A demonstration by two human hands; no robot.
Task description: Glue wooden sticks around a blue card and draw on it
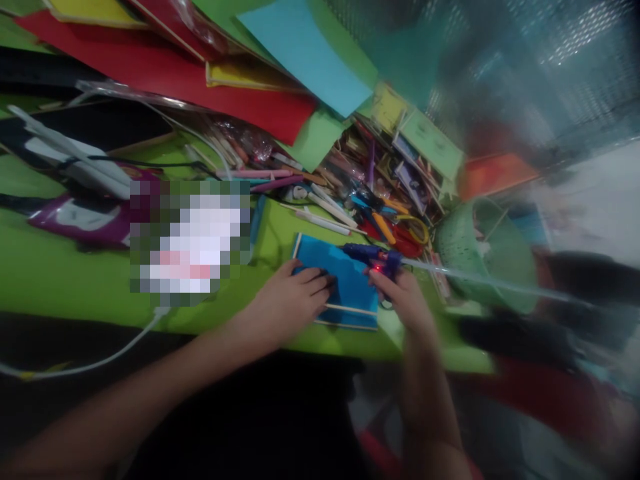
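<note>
A blue rectangular sheet (353, 283) edged with thin pale wooden sticks lies on the green tabletop (270, 240). One more strip, a wooden stick (353, 309), runs across it near its lower edge. My left hand (307, 293) rests over the sheet's left part, palm down, fingers spread over it; what is under the fingertips is hidden. In my right hand (403, 293) is a dark blue glue gun (373, 255) with a small red light lit. Its nozzle points left above the sheet's upper edge. A long clear glue stick (465, 273) sticks out of its back.
Behind lie scissors (417, 228), pliers with orange handles (383, 223) and several pens and sticks. A green basket (480, 253) stands right. Coloured sheets (305, 53) cover the back. At left are a purple tool (85, 220), a blurred-out bright object (195, 240) and a white cable (125, 350).
</note>
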